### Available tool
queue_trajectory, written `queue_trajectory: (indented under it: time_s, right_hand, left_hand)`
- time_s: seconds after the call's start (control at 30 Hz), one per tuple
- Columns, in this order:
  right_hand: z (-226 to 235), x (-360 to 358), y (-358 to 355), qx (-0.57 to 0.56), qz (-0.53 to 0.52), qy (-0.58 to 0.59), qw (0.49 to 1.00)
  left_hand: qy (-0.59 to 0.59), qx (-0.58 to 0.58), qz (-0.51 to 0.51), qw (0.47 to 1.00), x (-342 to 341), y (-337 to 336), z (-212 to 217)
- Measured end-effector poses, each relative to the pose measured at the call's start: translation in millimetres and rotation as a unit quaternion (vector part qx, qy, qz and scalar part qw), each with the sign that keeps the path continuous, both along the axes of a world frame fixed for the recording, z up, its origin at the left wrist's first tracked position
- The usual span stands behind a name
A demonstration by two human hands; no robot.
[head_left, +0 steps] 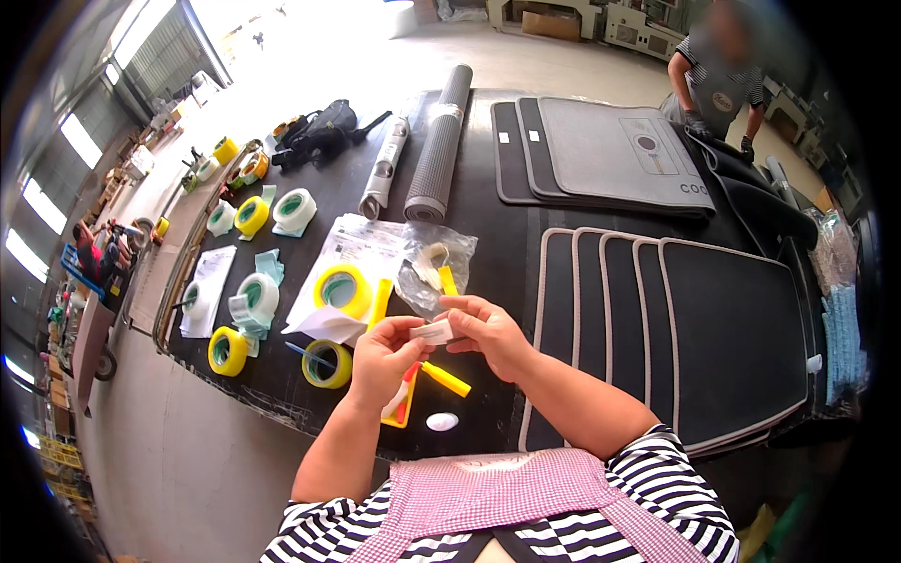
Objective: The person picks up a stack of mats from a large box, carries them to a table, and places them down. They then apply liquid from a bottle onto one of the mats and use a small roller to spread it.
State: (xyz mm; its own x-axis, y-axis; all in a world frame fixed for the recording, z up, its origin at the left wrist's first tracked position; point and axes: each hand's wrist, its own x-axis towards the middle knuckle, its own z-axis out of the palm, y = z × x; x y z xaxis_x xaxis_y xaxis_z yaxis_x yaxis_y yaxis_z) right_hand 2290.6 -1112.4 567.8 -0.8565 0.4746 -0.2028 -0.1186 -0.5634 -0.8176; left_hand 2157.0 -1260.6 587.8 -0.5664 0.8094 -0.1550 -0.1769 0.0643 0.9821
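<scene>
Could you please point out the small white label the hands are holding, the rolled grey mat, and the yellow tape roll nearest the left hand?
small white label [435, 331], head view, its middle.
rolled grey mat [439, 145], head view, mid-length.
yellow tape roll [328, 364], head view, its rim.

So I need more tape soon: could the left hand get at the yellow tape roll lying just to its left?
Probably yes: the yellow tape roll lies close beside the left hand with nothing between, though both hands now pinch a small white piece.

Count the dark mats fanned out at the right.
5 mats, overlapping in a row: leftmost, second, third, fourth, top one rightmost. More may lie beneath.
</scene>
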Motion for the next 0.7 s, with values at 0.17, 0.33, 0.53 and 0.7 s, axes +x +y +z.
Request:
queue_trajectory:
  time_s: [0.17, 0.33, 0.53, 0.7]
  right_hand:
    - [0.3, 46.2, -9.3, 0.117, 0.078, -0.060, 0.988]
    - [-17.8, 79.2, -33.0, -0.040, -0.039, 0.011, 0.998]
    - [-21.9, 107.0, -69.4, -0.052, -0.084, 0.017, 0.995]
    - [-25.5, 118.5, -65.6, -0.019, -0.121, 0.032, 0.992]
  left_hand:
    - [0.058, 0.006, -0.059, 0.997, 32.4, -8.8, -8.1]
    - [-0.079, 0.189, -0.006, 0.979, 77.0, -13.6, -27.8]
    - [-0.090, 0.230, -0.094, 0.965, 124.8, -34.5, -44.1]
    - [-0.092, 0.208, -0.105, 0.968, 113.0, -18.1, -46.3]
